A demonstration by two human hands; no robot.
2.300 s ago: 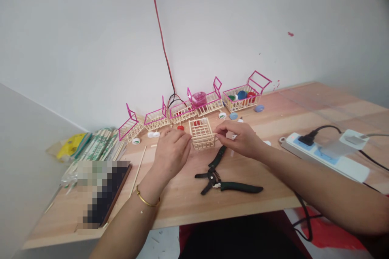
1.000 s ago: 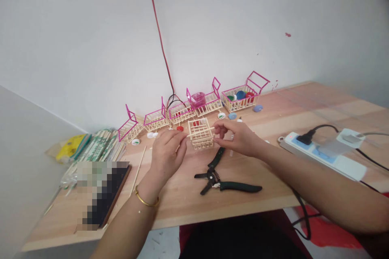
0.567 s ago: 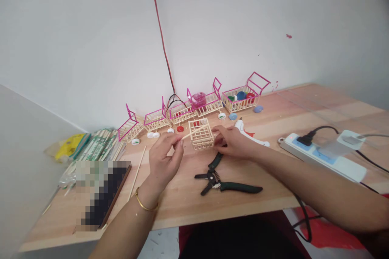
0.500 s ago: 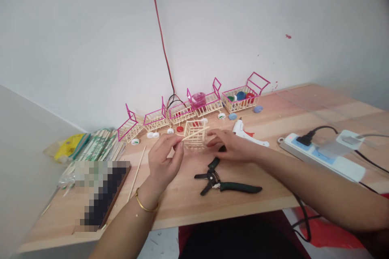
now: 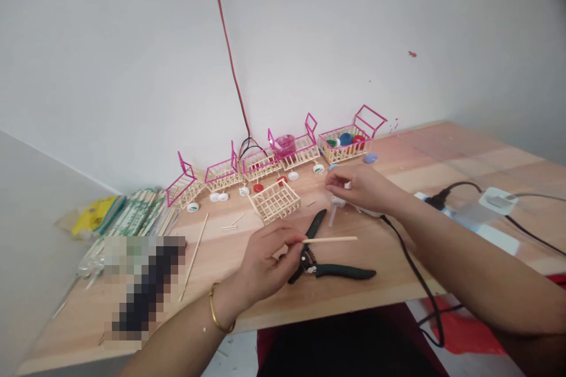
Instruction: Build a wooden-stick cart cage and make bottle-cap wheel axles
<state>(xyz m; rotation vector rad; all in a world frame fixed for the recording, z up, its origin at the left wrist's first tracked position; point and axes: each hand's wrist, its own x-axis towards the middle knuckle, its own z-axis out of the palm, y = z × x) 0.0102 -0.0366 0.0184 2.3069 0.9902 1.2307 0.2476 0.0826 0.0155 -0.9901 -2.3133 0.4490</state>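
One pale stick (image 5: pixel 331 240) juts over the pliers (image 5: pixel 347 271), pinched at one end by the nearly closed left hand (image 5: pixel 270 262); a loosened pinch could let it tilt or drop. The right hand (image 5: pixel 360 185) is curled, its grasp unclear; the forearm (image 5: pixel 469 265) might snag the black cable (image 5: pixel 415 275). Beneath lies a wood-grained table (image 5: pixel 207 256), littered with offcuts (image 5: pixel 229 227), against pale walls (image 5: pixel 336 41).

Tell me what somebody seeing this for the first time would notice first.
Probably the row of small stick carts with magenta rims, lined up along the wall at the back of the table. Next, perhaps, the plain stick basket in front of them, with no magenta on it. Lower down, the left hand pinches a pale stick, seen across the dark pliers.
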